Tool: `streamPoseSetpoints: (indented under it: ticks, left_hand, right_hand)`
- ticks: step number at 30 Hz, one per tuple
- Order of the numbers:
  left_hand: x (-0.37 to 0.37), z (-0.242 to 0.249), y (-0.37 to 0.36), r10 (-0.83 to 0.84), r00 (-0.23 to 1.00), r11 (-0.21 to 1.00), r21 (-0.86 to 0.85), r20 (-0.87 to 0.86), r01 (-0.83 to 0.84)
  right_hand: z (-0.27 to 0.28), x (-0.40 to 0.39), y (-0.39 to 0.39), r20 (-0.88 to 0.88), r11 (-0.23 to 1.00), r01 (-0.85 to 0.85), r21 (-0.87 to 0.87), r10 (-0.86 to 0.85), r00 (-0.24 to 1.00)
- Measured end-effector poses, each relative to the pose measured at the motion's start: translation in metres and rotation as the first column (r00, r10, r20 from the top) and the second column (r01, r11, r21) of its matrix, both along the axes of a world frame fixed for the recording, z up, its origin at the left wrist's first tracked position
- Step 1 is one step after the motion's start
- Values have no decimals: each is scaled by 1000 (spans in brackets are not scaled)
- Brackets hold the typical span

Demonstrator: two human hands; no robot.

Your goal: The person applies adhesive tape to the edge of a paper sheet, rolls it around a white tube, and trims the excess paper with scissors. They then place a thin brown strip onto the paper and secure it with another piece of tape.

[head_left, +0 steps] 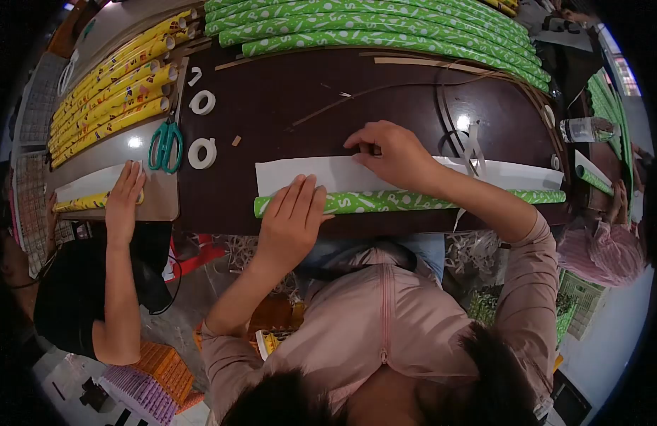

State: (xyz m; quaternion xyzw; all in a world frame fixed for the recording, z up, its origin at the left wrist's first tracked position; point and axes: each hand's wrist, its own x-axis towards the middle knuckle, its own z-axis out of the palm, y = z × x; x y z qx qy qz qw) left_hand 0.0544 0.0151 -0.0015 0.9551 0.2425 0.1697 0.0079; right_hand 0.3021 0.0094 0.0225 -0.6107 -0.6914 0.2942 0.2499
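Observation:
My left hand (pixel 291 221) lies flat, fingers stretched together, on the left part of a green patterned wrapping paper roll (pixel 385 201). The roll lies along the table's near edge, its loose white underside (pixel 307 172) spread out behind it. Above that white sheet, near its far edge, my right hand (pixel 394 153) is curled with thumb and fingers drawn together. Whatever it may pinch is too small or hidden to make out. Right of this hand, scissors with white handles (pixel 473 150) rest over the sheet.
Two white tape rolls (pixel 202 153) and teal-handled scissors (pixel 165 148) lie at left. Finished green rolls (pixel 385 42) line the back, yellow rolls (pixel 112 106) the back left. A co-worker's hand (pixel 123 195) presses a yellow roll (pixel 80 203). Brown strips (pixel 413 62) and a bottle (pixel 587 130) are rightward.

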Motion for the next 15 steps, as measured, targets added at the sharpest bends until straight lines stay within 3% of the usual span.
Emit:
streamPoseSetpoints:
  ticks: [1, 3, 4, 6, 10, 12, 13, 14, 15]
  left_hand:
    - [0, 0, 0, 0, 1000, 1000, 8, 4, 0]
    - [-1, 0, 0, 0, 1000, 1000, 3, 3, 0]
    - [-1, 0, 0, -1, 1000, 1000, 0, 2, 1]
    - [0, 1, 0, -1, 1000, 1000, 3, 5, 1]
    - [0, 1, 0, -3, 1000, 1000, 8, 13, 3]
    - [0, 1, 1, -4, 1000, 1000, 6, 17, 4]
    - [0, 1, 1, -4, 1000, 1000, 4, 22, 4]
    - [0, 1, 0, -4, 1000, 1000, 5, 22, 4]
    - [0, 0, 0, -1, 1000, 1000, 12, 22, 1]
  right_hand:
    - [-5, 1, 0, 0, 1000, 0, -1, 0, 1000]
    - [-10, 3, 2, 202, 931, -210, 298, 153, 967]
    - [-7, 5, 2, 201, 931, -212, 297, 156, 967]
    - [2, 7, 0, 575, 725, -573, 382, 299, 761]
    - [1, 5, -2, 696, 639, -682, 356, 306, 650]
    - [-3, 0, 1, 267, 887, -307, 344, 221, 938]
    - [0, -3, 3, 267, 887, -307, 345, 221, 938]
    - [6, -6, 4, 56, 985, -109, 136, 103, 993]
    - [10, -8, 4, -122, 991, 58, -119, -72, 990]
